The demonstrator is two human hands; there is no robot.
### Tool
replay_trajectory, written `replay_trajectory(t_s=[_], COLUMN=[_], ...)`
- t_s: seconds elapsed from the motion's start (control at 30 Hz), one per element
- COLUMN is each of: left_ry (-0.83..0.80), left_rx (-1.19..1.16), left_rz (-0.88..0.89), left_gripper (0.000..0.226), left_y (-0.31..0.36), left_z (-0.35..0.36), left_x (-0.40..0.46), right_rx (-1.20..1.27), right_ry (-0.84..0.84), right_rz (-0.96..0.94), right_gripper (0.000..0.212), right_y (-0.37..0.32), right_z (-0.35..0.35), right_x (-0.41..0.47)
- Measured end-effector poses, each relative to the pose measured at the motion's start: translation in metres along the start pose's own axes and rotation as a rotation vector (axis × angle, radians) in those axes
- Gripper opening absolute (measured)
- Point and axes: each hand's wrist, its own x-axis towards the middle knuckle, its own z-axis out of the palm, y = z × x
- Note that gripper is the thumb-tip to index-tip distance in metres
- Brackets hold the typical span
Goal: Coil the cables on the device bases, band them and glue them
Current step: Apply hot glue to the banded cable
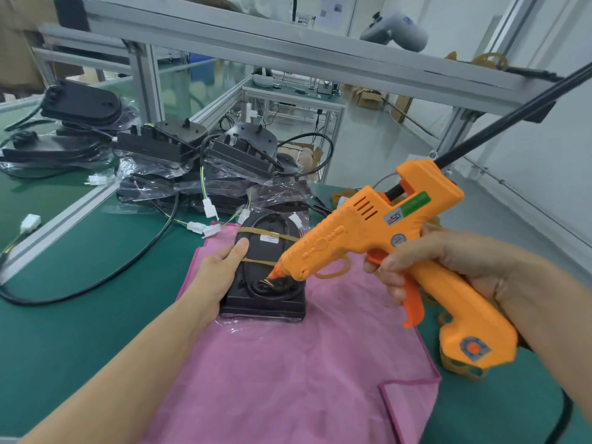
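Observation:
A black device base [266, 251] lies on a pink cloth [288, 363], its cable coiled in the groove and two tan rubber bands [256, 232] stretched across it. My left hand [221, 270] holds the base by its left edge, thumb on top. My right hand [426, 261] grips an orange glue gun [368, 232], fingers at the trigger. The gun's nozzle [274, 274] touches the wires near the base's lower end. A black glue stick runs out of the gun's back.
A pile of black bases [192, 155] in clear plastic with loose cables and white connectors [209, 208] sits behind the cloth on the green table [64, 331]. Aluminium frame rails [224, 43] cross above. Loose rubber bands [461, 366] lie at the right.

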Motion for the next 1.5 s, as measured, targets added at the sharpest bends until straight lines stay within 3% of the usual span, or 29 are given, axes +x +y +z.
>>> replay_trajectory(t_s=[0.3, 0.5, 0.6, 0.7, 1.13, 1.27, 1.5], left_ry=[0.004, 0.003, -0.009, -0.008, 0.002, 0.005, -0.004], left_rx=[0.004, 0.013, 0.024, 0.035, 0.041, 0.044, 0.028], left_rz=[-0.027, -0.018, -0.014, -0.014, -0.022, -0.027, -0.010], left_gripper=[0.033, 0.032, 0.033, 0.035, 0.038, 0.038, 0.033], left_y=[0.000, -0.002, -0.002, -0.003, -0.003, -0.003, -0.003], left_z=[0.000, -0.001, -0.002, -0.002, -0.002, -0.002, -0.002], left_x=[0.001, 0.002, 0.001, 0.002, 0.002, 0.002, 0.003], right_rx=[-0.042, 0.050, 0.134, 0.180, 0.172, 0.142, 0.169], right_ry=[-0.046, -0.078, -0.146, -0.161, -0.126, -0.128, -0.111], right_rz=[0.010, 0.018, -0.020, -0.028, -0.047, -0.020, -0.019], right_gripper=[0.022, 0.017, 0.033, 0.029, 0.026, 0.039, 0.024], right_y=[0.000, -0.007, -0.010, -0.012, -0.018, -0.018, -0.014], right_z=[0.005, 0.011, 0.009, 0.008, 0.008, 0.008, 0.003], right_x=[0.009, 0.015, 0.013, 0.011, 0.009, 0.012, 0.007])
